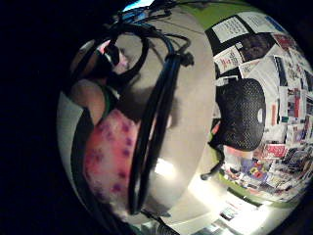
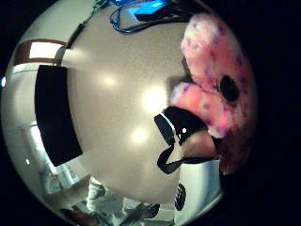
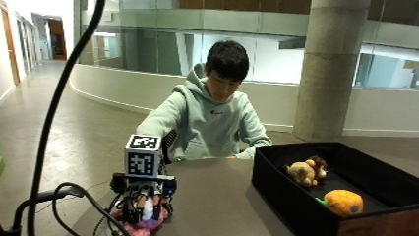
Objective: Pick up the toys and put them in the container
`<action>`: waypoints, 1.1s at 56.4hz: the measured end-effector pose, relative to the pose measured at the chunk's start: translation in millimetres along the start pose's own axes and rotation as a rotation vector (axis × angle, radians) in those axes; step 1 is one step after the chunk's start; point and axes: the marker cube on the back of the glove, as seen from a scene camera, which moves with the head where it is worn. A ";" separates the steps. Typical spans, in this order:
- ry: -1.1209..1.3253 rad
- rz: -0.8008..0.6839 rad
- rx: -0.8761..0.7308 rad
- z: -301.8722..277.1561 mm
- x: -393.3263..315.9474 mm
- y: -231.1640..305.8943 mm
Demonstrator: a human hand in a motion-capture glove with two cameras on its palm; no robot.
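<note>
Fingers (image 3: 140,209): curled down around pink plush toy (image 3: 142,226).
Right hand (image 3: 144,204): low over toy on table (image 3: 209,196).
Container (image 3: 288,196): black, well apart; holds lion plush (image 3: 306,172) and orange plush (image 3: 344,201).

Pink purple-spotted toy (image 3: 145,223), black container (image 3: 288,196), tan lion (image 3: 306,172), orange toy (image 3: 344,201).
</note>
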 end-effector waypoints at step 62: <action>-0.371 -0.318 0.137 -219.5 -201.5 88.5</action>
